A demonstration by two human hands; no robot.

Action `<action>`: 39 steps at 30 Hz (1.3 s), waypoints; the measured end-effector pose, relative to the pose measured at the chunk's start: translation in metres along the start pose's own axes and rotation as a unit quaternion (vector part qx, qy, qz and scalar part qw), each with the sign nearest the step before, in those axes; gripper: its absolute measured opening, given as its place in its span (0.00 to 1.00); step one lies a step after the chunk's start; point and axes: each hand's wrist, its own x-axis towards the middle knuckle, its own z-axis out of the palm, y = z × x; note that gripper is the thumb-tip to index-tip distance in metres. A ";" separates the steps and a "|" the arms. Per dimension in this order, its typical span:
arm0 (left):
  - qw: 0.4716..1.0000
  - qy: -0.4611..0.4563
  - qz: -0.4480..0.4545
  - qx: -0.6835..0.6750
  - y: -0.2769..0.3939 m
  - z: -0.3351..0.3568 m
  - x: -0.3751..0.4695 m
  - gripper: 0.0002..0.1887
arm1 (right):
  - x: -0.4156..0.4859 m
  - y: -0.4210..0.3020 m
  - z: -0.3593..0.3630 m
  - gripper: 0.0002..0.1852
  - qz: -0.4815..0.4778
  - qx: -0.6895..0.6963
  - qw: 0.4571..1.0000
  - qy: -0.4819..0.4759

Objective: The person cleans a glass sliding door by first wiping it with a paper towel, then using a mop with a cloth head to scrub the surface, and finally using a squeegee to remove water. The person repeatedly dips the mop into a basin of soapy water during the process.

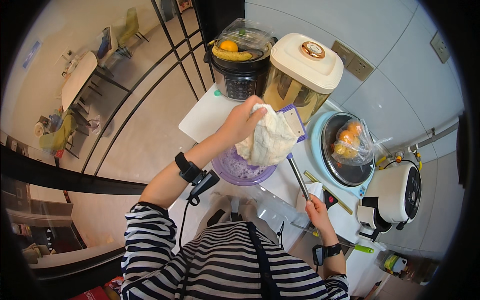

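My left hand point(243, 119) pinches a damp-looking cream cloth point(270, 138) by its top edge. The cloth hangs over a purple basin point(245, 182) of foamy water and hides part of it. In my right hand point(318, 213) is the metal pole point(299, 176) of a cleaning tool. Its flat, purple-rimmed head point(294, 120) is raised just right of the cloth, which overlaps its near side; whether the two touch I cannot tell.
Behind the basin stand a multicooker point(242, 84) with fruit on its lid and a large lidded grain container point(300, 71). A light-blue appliance point(318, 150) bears bagged oranges point(347, 140). An air fryer point(397, 193) stands at right. Black-framed glass point(150, 60) borders the left.
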 end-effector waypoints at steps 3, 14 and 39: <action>0.999 -0.047 0.008 -0.007 0.022 -0.008 0.020 0.10 | 0.004 0.001 -0.004 0.16 -0.011 0.007 1.000 -0.028; 0.969 -0.235 -0.040 0.061 0.074 -0.022 0.077 0.19 | 0.004 -0.010 0.022 0.14 -0.069 -0.061 0.996 0.014; 0.971 -0.107 0.139 0.163 0.065 -0.032 0.017 0.11 | 0.012 -0.020 0.070 0.11 -0.026 -0.030 0.999 0.007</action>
